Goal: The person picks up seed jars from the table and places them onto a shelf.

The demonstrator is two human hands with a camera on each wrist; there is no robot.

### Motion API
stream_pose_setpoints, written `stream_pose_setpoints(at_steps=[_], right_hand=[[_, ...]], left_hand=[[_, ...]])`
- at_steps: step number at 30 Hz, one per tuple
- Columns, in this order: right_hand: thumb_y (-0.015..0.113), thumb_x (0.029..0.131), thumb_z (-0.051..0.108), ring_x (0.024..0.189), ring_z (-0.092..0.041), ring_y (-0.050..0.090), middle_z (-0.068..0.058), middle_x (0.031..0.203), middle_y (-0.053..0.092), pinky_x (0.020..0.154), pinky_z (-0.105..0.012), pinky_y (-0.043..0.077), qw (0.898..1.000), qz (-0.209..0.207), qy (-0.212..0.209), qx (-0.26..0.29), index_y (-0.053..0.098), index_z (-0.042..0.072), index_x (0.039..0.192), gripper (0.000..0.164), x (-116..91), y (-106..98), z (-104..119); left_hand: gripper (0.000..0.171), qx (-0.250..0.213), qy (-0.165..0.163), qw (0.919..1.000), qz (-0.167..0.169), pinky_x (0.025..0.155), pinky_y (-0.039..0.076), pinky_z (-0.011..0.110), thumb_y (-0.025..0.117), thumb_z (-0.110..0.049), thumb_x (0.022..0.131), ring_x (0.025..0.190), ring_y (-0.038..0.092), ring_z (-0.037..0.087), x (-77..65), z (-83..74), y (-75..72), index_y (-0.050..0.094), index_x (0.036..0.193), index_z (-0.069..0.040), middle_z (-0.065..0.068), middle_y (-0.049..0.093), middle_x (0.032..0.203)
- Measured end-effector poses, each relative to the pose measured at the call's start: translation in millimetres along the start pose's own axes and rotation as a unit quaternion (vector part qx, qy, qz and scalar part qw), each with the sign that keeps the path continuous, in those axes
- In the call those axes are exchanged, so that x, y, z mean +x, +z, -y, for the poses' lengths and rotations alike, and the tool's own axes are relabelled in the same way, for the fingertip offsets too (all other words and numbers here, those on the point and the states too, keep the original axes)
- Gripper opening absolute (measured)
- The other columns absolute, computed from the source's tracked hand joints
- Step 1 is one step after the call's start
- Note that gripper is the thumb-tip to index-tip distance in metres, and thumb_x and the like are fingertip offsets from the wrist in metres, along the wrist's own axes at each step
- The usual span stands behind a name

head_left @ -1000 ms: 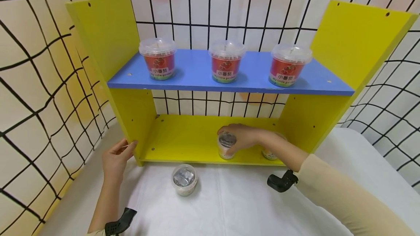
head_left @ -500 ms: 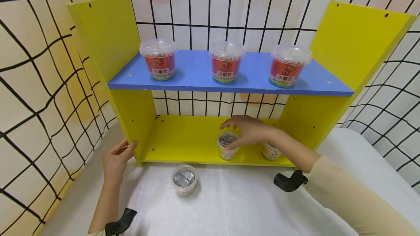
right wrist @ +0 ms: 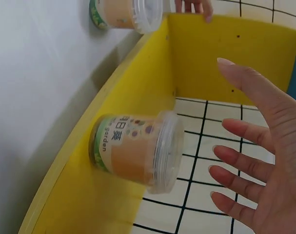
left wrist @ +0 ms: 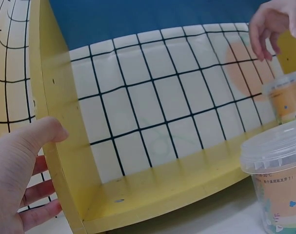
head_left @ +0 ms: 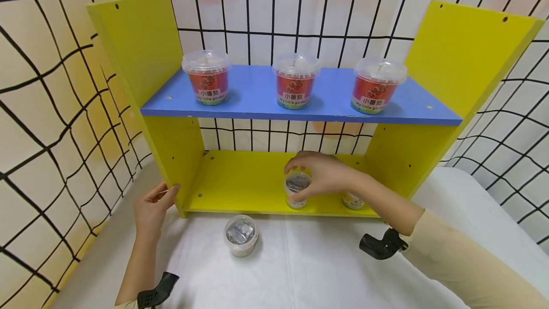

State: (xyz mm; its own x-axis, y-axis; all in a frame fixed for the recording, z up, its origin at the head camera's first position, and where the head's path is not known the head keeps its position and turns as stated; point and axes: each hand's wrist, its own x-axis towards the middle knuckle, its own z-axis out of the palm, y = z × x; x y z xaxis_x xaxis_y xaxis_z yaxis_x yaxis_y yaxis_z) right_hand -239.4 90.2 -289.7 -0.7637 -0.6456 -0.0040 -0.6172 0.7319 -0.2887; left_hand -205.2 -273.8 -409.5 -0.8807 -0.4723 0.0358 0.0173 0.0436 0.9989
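My left hand (head_left: 150, 209) holds the front edge of the yellow side panel (left wrist: 55, 141) on the left of the shelf unit, thumb on one face and fingers on the other. In the right wrist view, my right hand (right wrist: 260, 156) has its fingers spread apart, a gap away from a lidded planter cup (right wrist: 133, 151) with an orange label. That cup stands upright on the yellow bottom board (head_left: 240, 180); in the head view, thumb and fingers hover around its lid. A second cup (head_left: 353, 200) stands to its right, partly hidden by my right forearm.
On the white-covered table, another lidded cup (head_left: 241, 236) stands before the unit. Three red tomato-label cups, left (head_left: 208, 77), middle (head_left: 296, 81) and right (head_left: 378, 86), line the blue shelf (head_left: 253, 90) above my right hand. Grid-patterned cloth (head_left: 317, 8) surrounds the unit.
My right hand has let go of the cup on the bottom board and lifted off it, then shifted slightly back toward its lid. The cup stays in place. My left hand has not moved.
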Motion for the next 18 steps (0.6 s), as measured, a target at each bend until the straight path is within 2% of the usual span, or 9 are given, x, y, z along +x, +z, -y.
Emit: stream_pose_setpoints(at_steps=[4,9,18], right_hand=[[0.073,0.065,0.061,0.102,-0.015,0.054,0.005,0.115,0.058,0.086,-0.033,0.048,1.0,0.01,-0.004,0.002,0.061,0.028,0.111,0.059,-1,1,5],[0.073,0.065,0.061,0.101,-0.017,0.055,0.003,0.115,0.058,0.083,-0.032,0.049,1.0,0.008,-0.026,0.003,0.06,0.024,0.114,0.062,-1,5,12],[0.072,0.066,0.061,0.106,-0.015,0.052,0.005,0.12,0.054,0.086,-0.033,0.049,0.998,0.018,-0.051,-0.019,0.057,0.023,0.118,0.066,10,18,23]], left_hand=[[0.046,-0.003,0.001,1.0,0.0,0.064,0.052,0.012,0.073,-0.02,0.08,0.073,0.057,0.003,0.0,0.3,-0.3,0.06,0.12,-0.002,-0.014,0.059,0.086],[0.046,-0.008,-0.004,1.0,0.001,0.064,0.052,0.012,0.073,-0.019,0.08,0.073,0.057,0.003,-0.4,0.0,-0.5,0.059,0.12,-0.002,-0.015,0.06,0.087],[0.047,-0.013,-0.007,0.9999,0.001,0.064,0.052,0.012,0.074,-0.02,0.079,0.073,0.057,0.002,-1.5,-1.8,0.2,0.06,0.12,-0.001,-0.016,0.061,0.086]])
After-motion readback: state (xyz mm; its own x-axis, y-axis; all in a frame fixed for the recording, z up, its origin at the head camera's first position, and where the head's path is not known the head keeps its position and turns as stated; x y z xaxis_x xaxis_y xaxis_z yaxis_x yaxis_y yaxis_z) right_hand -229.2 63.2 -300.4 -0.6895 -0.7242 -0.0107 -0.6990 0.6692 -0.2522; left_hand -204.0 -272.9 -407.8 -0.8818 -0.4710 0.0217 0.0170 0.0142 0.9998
